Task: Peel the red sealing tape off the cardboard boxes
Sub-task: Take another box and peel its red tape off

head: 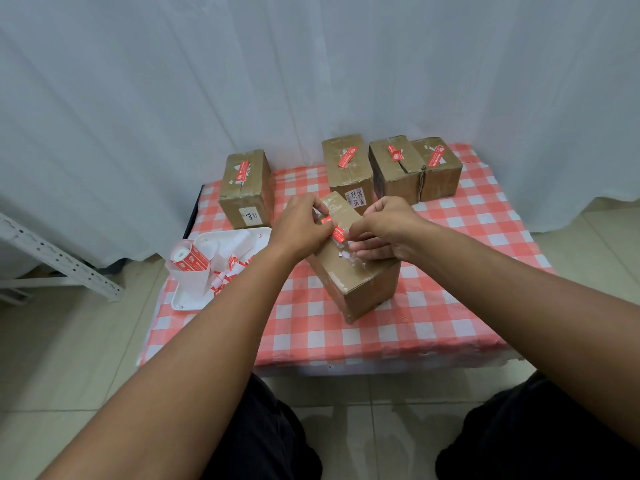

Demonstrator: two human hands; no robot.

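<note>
Near the bench's [450, 327] open front edge, left hand [301, 230] and right hand [388, 233] both pinch red tape [337, 232] atop the near box [360, 282].

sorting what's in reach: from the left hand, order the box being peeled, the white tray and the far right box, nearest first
1. box being peeled: under the left hand, touching.
2. white tray: on the left of it, table's edge.
3. far right box: back right corner.

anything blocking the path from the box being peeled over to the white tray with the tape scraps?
Nothing visible. The near box sits just right of the white tray, with only bare checkered tablecloth between. The left hand and right hand are both on the red tape.
</note>
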